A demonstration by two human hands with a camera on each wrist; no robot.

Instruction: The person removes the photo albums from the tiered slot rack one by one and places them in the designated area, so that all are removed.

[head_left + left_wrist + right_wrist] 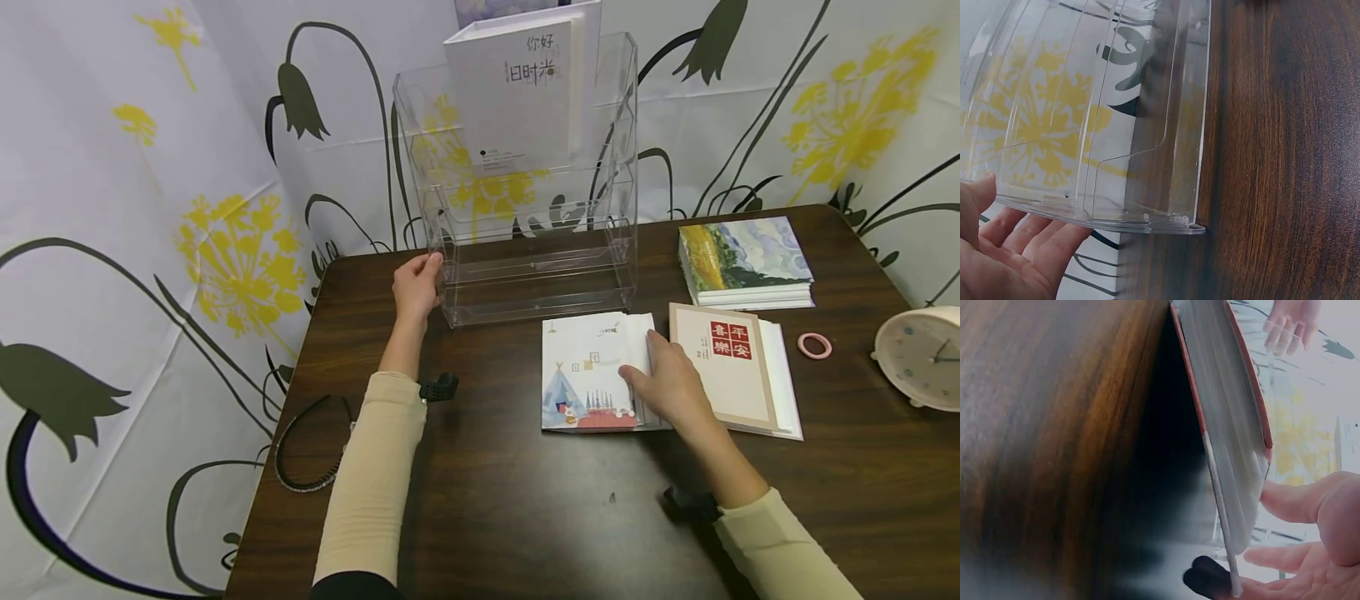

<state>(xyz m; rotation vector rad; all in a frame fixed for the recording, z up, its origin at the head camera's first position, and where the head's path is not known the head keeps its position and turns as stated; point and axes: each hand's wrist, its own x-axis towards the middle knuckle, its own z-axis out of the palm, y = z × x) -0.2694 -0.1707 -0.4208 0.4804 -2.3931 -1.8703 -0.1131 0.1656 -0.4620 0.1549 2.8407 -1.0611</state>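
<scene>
A clear acrylic rack (536,312) with stepped tiers stands at the back of the table. My left hand (417,287) holds its left side panel; in the left wrist view the thumb lies on one side of it and the fingers on the other. With my right hand (667,379) I grip a photo album (585,383) with a tent drawing on its white cover by its right edge, the thumb on top. Its clear inner pages (1229,425) show in the right wrist view. Close on its right lies a beige album (720,367) with red squares, on top of a white one.
A white album (510,100) stands upright in the rack's upper tier. A stack with a painted landscape cover (750,258) lies at the back right. Right of the albums are a pink ring (814,346) and a round clock (922,358). A dark coiled band (300,483) lies at left.
</scene>
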